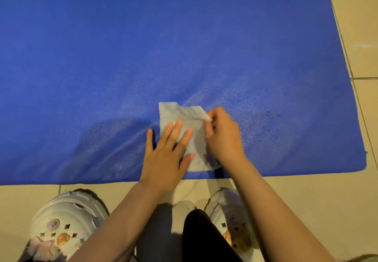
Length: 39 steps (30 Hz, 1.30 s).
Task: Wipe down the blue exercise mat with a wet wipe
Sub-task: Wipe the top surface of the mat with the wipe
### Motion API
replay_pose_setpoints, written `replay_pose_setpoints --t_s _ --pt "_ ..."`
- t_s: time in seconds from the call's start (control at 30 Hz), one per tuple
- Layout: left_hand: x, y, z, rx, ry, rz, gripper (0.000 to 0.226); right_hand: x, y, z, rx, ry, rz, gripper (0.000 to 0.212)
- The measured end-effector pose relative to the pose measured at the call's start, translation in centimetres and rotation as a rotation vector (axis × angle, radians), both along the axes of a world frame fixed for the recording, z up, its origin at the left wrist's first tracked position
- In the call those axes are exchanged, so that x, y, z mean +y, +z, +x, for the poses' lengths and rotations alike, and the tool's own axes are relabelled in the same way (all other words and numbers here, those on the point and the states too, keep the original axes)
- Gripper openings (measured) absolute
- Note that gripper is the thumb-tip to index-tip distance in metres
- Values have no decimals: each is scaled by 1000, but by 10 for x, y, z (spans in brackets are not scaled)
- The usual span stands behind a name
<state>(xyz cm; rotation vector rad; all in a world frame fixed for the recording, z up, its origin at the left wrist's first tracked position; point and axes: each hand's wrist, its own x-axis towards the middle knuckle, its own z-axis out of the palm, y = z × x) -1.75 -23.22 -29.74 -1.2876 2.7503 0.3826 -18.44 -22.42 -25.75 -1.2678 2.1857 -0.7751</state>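
Across the beige tiled floor (364,26), the blue exercise mat (143,46) is being shown laid flat, filling most of the view, with its near edge just ahead of two pale clogs (61,220). Patches of sheen are being seen on the mat around the middle of its near half, so some wiping is judged to be done already, though much of the far side is looking dry. Near that same edge, the wet wipe (180,116) is being spread flat on the mat. It is being pressed down by the left hand (165,155), whose fingers are lying straight and splayed, some on the wipe and some on the mat beside it. Its upper right corner is being pinched between curled fingers of the right hand (223,137). The step in hand is judged to be unfolding or refolding of the wipe. Next, a flat palm on the wipe and long strokes towards the far, dry areas are being called for.
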Motion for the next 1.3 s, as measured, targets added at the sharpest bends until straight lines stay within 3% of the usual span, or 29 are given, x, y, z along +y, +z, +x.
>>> replay_pose_setpoints --t_s 0.13,0.27,0.37,0.43,0.57,0.67,0.8,0.87,1.0,1.1,1.2,1.3 --pt "-21 -1 -47 23 -39 -84 57 -17 18 -45 -42 -194 5 15" --pt "-9 2 -57 53 88 -48 62 -19 18 -52 231 -232 -159 32" --pt "4 5 -35 94 193 -53 61 -16 5 -21 266 -31 -320 34" --pt "12 1 -11 95 263 -61 60 -12 -18 -4 229 156 -262 38" --pt "20 -13 22 8 275 -67 62 -4 -59 -8 487 303 18 57" --pt "19 -15 23 4 263 -68 63 2 -61 -7 542 359 45 67" --pt "18 -19 26 34 251 -114 62 43 -60 -40 557 575 15 59" --pt "17 -21 29 45 234 -128 63 75 -61 -90 563 399 96 58" --pt "19 -19 20 31 280 -111 64 159 -50 -187 483 -272 312 68" --pt "20 -16 18 14 300 -84 65 168 -49 -183 403 -440 387 71" --pt "17 -13 20 11 290 -76 66 126 -54 -109 467 -232 287 67" --pt "20 -12 18 4 286 -101 67 89 -50 -31 468 147 182 59"
